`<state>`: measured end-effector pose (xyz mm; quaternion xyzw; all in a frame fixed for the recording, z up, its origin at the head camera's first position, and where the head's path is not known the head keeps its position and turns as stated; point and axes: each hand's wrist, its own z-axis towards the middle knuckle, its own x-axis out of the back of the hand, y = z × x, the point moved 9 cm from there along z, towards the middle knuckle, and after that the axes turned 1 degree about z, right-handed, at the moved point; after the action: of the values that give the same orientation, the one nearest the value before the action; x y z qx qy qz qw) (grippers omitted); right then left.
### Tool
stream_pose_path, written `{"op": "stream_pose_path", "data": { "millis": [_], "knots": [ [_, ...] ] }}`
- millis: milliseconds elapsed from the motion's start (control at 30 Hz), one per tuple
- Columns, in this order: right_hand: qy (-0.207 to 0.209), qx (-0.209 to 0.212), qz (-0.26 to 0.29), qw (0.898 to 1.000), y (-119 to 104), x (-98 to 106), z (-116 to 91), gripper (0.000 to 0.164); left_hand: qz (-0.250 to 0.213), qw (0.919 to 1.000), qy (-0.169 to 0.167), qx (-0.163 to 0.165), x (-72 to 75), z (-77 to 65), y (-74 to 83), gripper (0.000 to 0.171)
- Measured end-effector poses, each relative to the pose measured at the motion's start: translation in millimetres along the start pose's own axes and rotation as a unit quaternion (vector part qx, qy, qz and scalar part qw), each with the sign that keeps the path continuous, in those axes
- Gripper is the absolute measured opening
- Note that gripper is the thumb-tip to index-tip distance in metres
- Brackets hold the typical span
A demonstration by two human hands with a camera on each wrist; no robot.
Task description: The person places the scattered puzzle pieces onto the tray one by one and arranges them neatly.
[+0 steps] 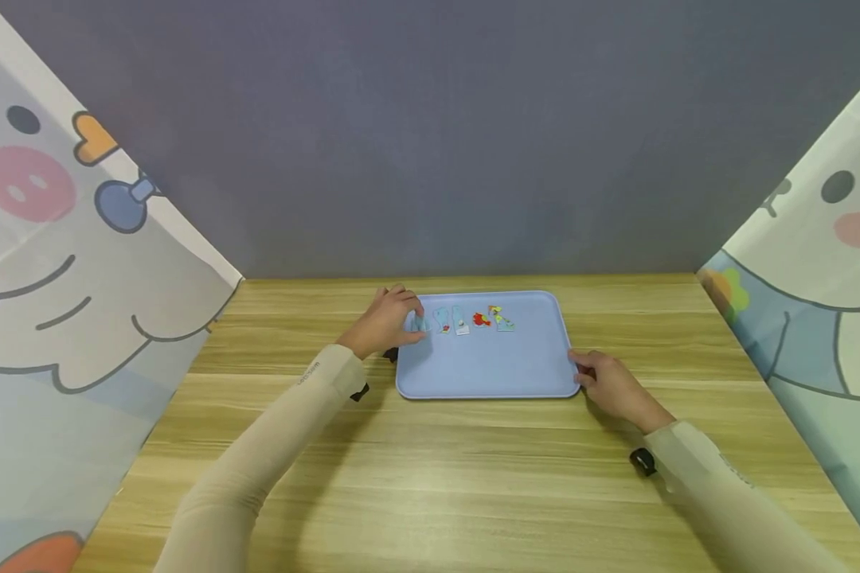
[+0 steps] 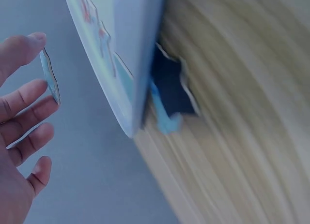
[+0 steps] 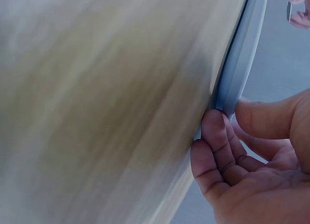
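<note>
My left hand pinches a thin light-blue puzzle piece between thumb and fingertips, over the left end of a blue tray. In the left wrist view the piece stands edge-on, apart from the tray. My right hand grips the tray's right rim, thumb on top and fingers beneath, as the right wrist view shows. Across the tray's upper half lie two pale-blue pieces, a left one and a right one, then a red piece and a yellow-and-blue piece.
Beside the tray's left edge, a dark irregular piece and a light-blue piece lie on the wooden table. A grey wall stands behind the table, with cartoon-printed cloths on the left and right.
</note>
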<state>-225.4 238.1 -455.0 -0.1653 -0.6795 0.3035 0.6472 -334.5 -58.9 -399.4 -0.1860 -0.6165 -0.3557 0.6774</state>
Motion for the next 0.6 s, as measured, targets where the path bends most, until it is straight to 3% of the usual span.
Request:
{"op": "stream_pose_path", "data": {
  "millis": [600],
  "knots": [
    [0.000,-0.008,0.002,1.000,1,0,1,0.040,0.007,0.9999,-0.002,-0.015,-15.1,62.2,40.7,0.029]
  ]
}}
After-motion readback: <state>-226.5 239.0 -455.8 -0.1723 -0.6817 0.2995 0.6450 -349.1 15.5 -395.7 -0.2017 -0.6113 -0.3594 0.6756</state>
